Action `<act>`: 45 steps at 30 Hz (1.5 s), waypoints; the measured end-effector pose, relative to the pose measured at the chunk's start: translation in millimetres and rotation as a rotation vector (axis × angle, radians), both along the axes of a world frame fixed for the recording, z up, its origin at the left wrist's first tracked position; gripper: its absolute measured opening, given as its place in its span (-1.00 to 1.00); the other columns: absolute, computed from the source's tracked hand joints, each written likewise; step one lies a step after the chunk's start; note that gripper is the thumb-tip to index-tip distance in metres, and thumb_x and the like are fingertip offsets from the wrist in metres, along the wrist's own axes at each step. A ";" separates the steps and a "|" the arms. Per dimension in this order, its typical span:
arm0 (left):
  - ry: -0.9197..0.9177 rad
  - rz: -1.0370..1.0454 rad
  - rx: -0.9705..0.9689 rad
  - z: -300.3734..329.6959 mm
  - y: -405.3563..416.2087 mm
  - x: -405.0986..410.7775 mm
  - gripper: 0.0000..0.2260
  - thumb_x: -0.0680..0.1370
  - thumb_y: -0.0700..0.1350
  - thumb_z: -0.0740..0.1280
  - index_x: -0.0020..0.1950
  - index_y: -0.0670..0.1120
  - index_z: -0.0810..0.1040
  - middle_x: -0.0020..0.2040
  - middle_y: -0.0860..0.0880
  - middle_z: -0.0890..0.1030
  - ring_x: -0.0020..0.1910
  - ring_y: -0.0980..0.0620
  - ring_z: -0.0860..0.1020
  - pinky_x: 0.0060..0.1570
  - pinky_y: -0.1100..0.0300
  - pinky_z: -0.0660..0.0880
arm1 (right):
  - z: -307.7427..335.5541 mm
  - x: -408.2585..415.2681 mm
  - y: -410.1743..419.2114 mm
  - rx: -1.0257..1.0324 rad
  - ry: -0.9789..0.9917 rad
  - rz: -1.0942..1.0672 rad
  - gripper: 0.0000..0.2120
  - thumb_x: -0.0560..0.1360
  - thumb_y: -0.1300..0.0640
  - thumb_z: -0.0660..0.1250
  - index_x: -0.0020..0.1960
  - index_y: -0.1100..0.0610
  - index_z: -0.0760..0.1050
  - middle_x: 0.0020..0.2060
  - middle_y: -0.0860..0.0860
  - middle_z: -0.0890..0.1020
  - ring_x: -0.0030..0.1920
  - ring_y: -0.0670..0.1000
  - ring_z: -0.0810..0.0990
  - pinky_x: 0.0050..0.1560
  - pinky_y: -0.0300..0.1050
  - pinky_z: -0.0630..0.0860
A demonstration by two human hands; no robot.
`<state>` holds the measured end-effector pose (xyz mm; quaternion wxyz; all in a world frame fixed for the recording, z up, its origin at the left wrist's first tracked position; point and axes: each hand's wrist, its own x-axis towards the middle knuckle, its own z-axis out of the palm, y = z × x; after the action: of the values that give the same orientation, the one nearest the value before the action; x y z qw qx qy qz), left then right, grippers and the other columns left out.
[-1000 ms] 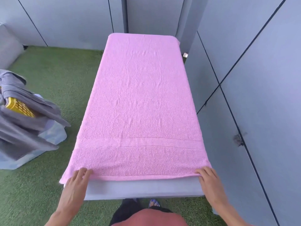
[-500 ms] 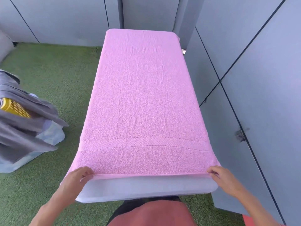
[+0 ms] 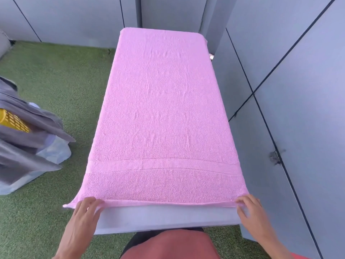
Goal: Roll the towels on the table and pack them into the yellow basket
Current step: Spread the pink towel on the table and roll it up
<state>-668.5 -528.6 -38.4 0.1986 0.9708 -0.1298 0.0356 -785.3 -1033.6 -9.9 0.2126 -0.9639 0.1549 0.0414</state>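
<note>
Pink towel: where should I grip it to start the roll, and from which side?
Take the pink towel by its near hem, at the two corners, coming from the table's near end. It lies flat lengthwise, and that hem is already lifted off the surface, with the left hand and right hand pinching it there.

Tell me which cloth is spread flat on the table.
The pink towel, gripped at its near corners by both hands; the grey cloths lie heaped over the yellow basket.
</note>
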 end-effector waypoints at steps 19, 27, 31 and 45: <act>0.384 -0.021 -0.083 32.4 28.2 27.7 -0.74 0.40 -0.30 0.49 -0.04 0.02 0.66 -0.22 0.15 0.62 -0.29 0.22 0.58 -0.21 0.42 0.46 | 10.9 18.4 -50.6 0.085 0.267 0.131 -0.78 0.48 0.29 0.39 -0.14 -0.04 0.62 -0.23 -0.15 0.63 -0.12 -0.16 0.56 -0.04 -0.36 0.44; 0.376 0.119 -0.080 42.5 20.0 49.2 -0.85 0.32 -0.21 0.56 -0.28 -0.03 0.62 -0.25 0.05 0.53 -0.19 -0.03 0.46 -0.20 0.12 0.38 | 16.5 47.7 -43.5 0.129 0.180 -0.025 -0.71 0.37 0.36 0.48 -0.30 0.01 0.51 -0.33 -0.06 0.54 -0.28 -0.08 0.52 -0.25 -0.36 0.38; 0.189 0.019 0.095 30.8 6.9 20.4 -0.82 0.33 -0.34 0.53 -0.15 -0.15 0.62 -0.21 0.00 0.54 -0.17 -0.06 0.47 -0.31 0.04 0.49 | 9.2 22.3 -21.0 0.054 0.083 0.016 -0.77 0.48 0.34 0.36 -0.17 0.01 0.53 -0.22 -0.17 0.51 -0.16 -0.15 0.52 -0.14 -0.37 0.38; 0.136 0.017 0.110 17.8 8.7 13.7 -0.71 0.38 -0.50 0.39 0.02 -0.23 0.59 -0.06 -0.13 0.59 -0.11 -0.16 0.51 -0.23 0.02 0.46 | -3.6 10.9 -23.0 -0.084 -0.017 0.076 -0.70 0.44 0.45 0.36 0.07 0.15 0.59 -0.07 -0.11 0.54 -0.02 -0.15 0.38 0.02 -0.30 0.29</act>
<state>-654.7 -520.0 -20.6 0.1528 0.9815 -0.1097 -0.0359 -774.4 -1056.6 -13.5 0.1716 -0.9775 0.1177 0.0345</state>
